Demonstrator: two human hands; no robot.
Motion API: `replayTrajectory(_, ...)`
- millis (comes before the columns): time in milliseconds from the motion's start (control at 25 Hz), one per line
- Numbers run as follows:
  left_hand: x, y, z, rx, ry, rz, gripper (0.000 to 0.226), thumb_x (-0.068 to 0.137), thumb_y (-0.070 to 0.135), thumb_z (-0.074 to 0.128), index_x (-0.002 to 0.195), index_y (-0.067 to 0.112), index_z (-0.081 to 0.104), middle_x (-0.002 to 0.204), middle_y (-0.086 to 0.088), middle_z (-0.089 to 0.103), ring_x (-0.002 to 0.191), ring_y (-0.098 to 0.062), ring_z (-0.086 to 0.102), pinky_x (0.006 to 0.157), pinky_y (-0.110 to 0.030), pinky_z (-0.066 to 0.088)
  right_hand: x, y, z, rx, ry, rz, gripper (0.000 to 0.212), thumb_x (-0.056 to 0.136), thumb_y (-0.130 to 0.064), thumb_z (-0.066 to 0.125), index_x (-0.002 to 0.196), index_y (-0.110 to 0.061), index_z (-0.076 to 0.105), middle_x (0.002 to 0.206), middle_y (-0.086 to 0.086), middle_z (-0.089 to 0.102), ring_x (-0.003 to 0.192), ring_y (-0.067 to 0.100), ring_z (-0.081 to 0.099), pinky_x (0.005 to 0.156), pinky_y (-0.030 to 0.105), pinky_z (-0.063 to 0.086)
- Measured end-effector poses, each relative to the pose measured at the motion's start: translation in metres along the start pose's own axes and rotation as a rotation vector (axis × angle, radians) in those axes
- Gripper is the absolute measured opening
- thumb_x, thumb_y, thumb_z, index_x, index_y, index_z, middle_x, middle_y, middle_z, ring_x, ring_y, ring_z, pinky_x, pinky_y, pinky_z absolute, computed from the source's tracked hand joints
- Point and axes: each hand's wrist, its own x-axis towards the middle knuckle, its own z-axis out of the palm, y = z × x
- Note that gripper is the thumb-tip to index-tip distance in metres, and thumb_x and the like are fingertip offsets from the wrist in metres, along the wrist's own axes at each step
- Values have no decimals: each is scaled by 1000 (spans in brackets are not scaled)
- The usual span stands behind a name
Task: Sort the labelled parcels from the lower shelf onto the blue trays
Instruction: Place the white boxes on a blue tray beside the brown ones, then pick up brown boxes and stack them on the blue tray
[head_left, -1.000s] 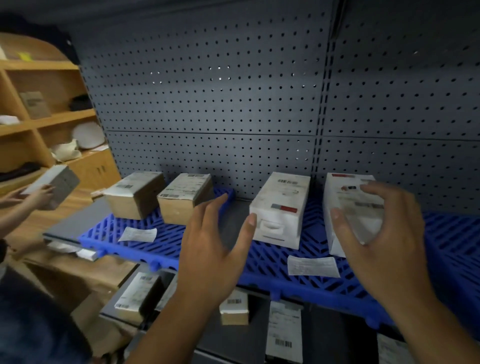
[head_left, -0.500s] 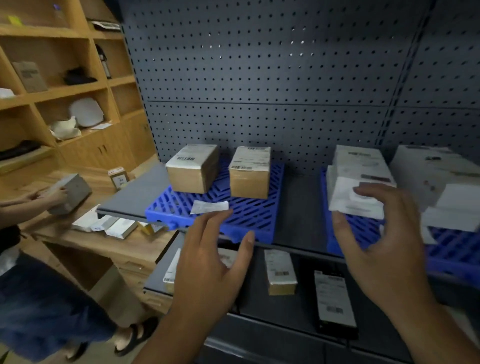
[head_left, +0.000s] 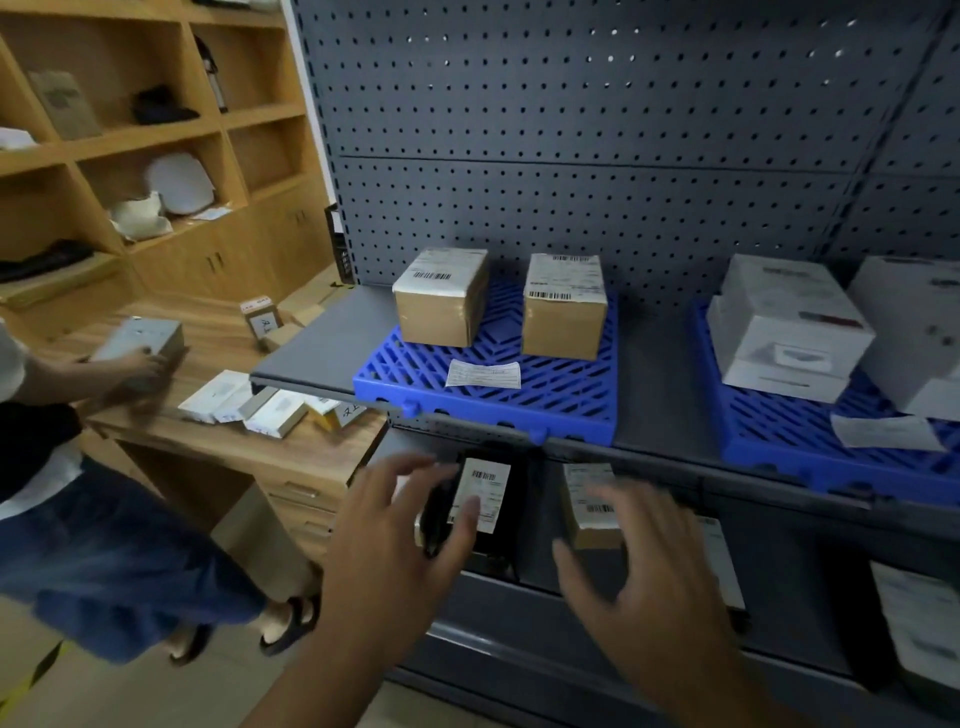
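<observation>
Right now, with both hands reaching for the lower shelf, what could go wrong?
The left hand is blurred mid-reach near the black parcel; a hasty grab might knock it off the lower shelf. The loose paper slip on the left blue tray could get buried or swept off when a parcel lands there.

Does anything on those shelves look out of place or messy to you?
Only loose paper: one slip lies on the left blue tray before the brown boxes, another slip on the right blue tray, neither stuck to a parcel.

Right hand (head_left: 652, 582) blurred, fingers seemingly spread
</observation>
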Motion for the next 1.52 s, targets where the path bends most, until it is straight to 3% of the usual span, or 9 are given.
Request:
replayTrajectory(240, -31, -3, 22, 33, -42, -55, 44, 90, 52, 62, 119, 20, 72, 116, 3, 63, 106, -19, 61, 85, -40, 53, -30, 36, 15, 21, -101, 196, 38, 88, -58, 55, 118, -36, 53, 110, -18, 53, 103, 6, 49, 92, 32, 36)
replayTrajectory(760, -27, -44, 36, -83, -156, -282, 39, 90, 54, 63, 119, 30, 70, 114, 13, 64, 106, -10, 61, 89, -35, 52, -21, 56, 38, 91, -118, 406, 31, 85, -36, 78, 104, -39, 53, 104, -27, 50, 96, 11, 51, 86, 36, 41)
replayTrajectory(880, -23, -84, 54, -77, -204, -330, 33, 90, 50, 67, 119, 35, 69, 112, 15, 61, 106, -7, 58, 88, -30, 48, -16, 66, 63, 25, -119, 447, 32, 84, -35, 80, 106, -35, 57, 103, -15, 58, 97, 16, 56, 87, 41, 47)
replayTrajectory(1000, -22, -139, 90, -64, -299, -390, 37, 90, 45, 72, 122, 28, 70, 118, 4, 64, 113, -19, 61, 93, -37, 51, -16, 95, 114, -115, -114, 462, 37, 81, -33, 84, 110, -23, 64, 104, 2, 65, 94, 26, 61, 83, 47, 53)
replayTrajectory(1120, -34, -199, 149, 21, -272, -460, 52, 80, 35, 86, 123, 12, 71, 118, -14, 69, 111, -39, 65, 92, -50, 55, -1, 169, 166, -209, -31, 591, 40, 83, -35, 82, 109, -7, 71, 104, 18, 70, 97, 42, 63, 86, 49, 52)
replayTrajectory(1240, -38, -248, 203, 1, -202, -593, 77, 61, 26, 99, 122, -9, 68, 110, -32, 72, 102, -51, 70, 86, -58, 58, 15, 239, 200, -128, 9, 784, 65, 88, -44, 75, 133, 1, 61, 128, 28, 63, 118, 46, 57, 99, 53, 47)
replayTrajectory(1320, -45, -264, 225, -62, -276, -679, 64, 62, 36, 97, 109, 0, 73, 89, -19, 76, 87, -42, 73, 78, -49, 60, 18, 268, 219, 10, 49, 857, 77, 85, -53, 72, 140, -3, 56, 132, 22, 62, 123, 42, 56, 101, 52, 47)
replayTrajectory(1400, -50, -270, 233, -80, -186, -685, 40, 69, 49, 89, 88, 17, 74, 66, 5, 66, 63, -26, 67, 63, -35, 56, 11, 275, 233, 174, 172, 856, 75, 73, -64, 71, 125, -10, 63, 108, 2, 70, 104, 30, 66, 88, 40, 53)
replayTrajectory(1520, -48, -268, 237, -114, -90, -663, 32, 75, 49, 84, 79, 22, 68, 59, 13, 57, 54, -16, 55, 55, -30, 49, 10, 269, 244, 249, 216, 887, 71, 67, -72, 68, 116, -21, 64, 89, -13, 63, 80, 7, 61, 75, 25, 47)
